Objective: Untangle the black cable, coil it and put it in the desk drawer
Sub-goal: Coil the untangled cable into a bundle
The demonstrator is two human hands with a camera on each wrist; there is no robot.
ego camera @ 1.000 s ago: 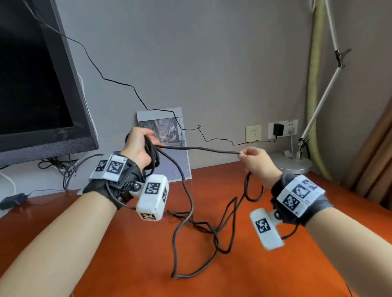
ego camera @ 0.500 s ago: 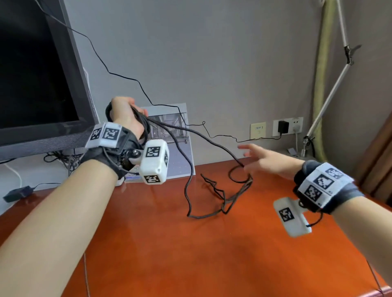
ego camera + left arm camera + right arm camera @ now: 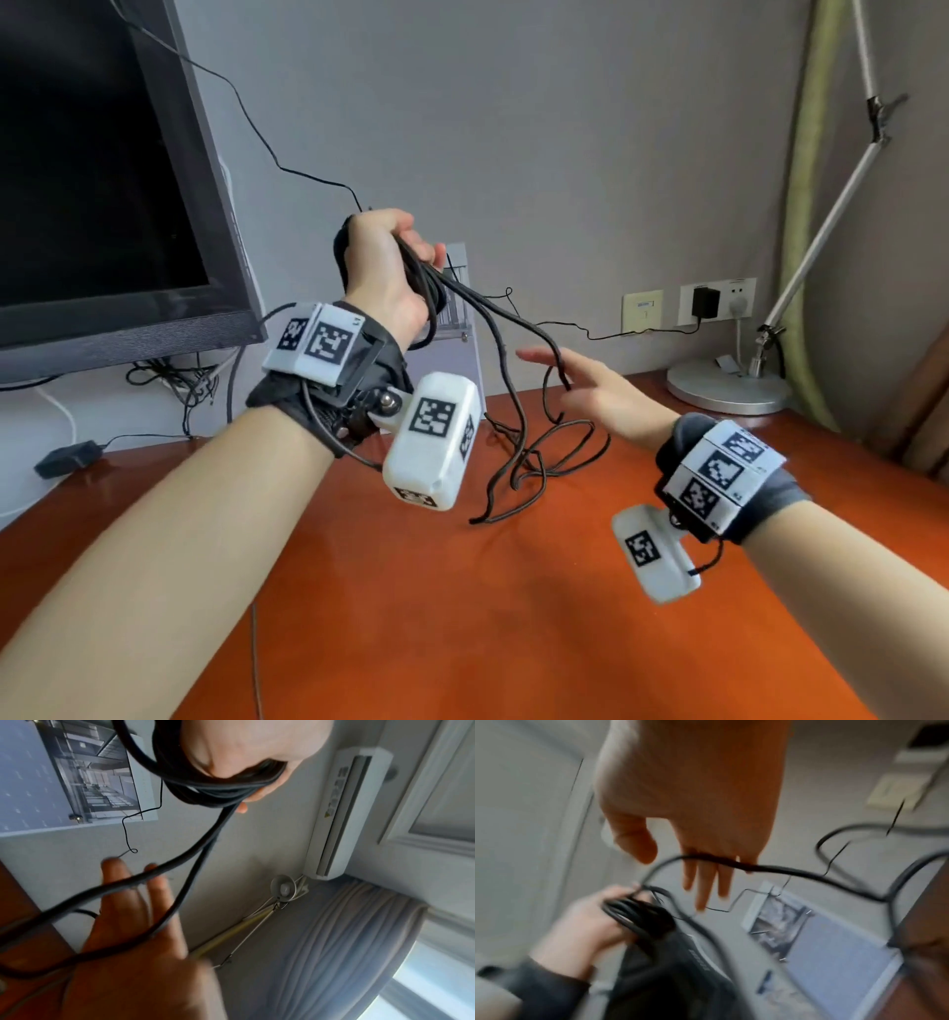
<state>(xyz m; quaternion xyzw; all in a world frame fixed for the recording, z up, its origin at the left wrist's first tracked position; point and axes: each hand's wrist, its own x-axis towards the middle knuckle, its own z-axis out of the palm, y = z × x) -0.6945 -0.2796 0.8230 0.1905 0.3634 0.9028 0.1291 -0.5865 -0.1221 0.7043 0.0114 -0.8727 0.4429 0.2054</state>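
Above the orange-red desk (image 3: pixel 462 642), left hand (image 3: pixel 382 267) raised, fingers curled tight around several wound loops of black cable (image 3: pixel 426 280), bundle clamped against the palm. From that fist, two loose strands trailing down and rightward, one draped across the straight, spread fingers (image 3: pixel 539 355) of the right hand (image 3: pixel 595 395); nothing pinched there, palm wide, fingers only touching the strand. Lower down, remaining cable lying in a loose tangle on the desktop between the two forearms, one long loop reaching toward the near side. Seen from the left wrist: coil (image 3: pixel 218 789) wrapped under the thumb, two strands crossing the blurred right hand (image 3: pixel 133 933). Seen from the right wrist: heavy motion blur, strand (image 3: pixel 731 862) lying across the finger bases, left hand (image 3: pixel 585 923) gripping the bundle. Behind: dark monitor (image 3: pixel 92 169), leaning framed photo (image 3: pixel 462 308), wall sockets with a plugged adapter (image 3: pixel 704 302), desk lamp base (image 3: pixel 729 385). No drawer visible.
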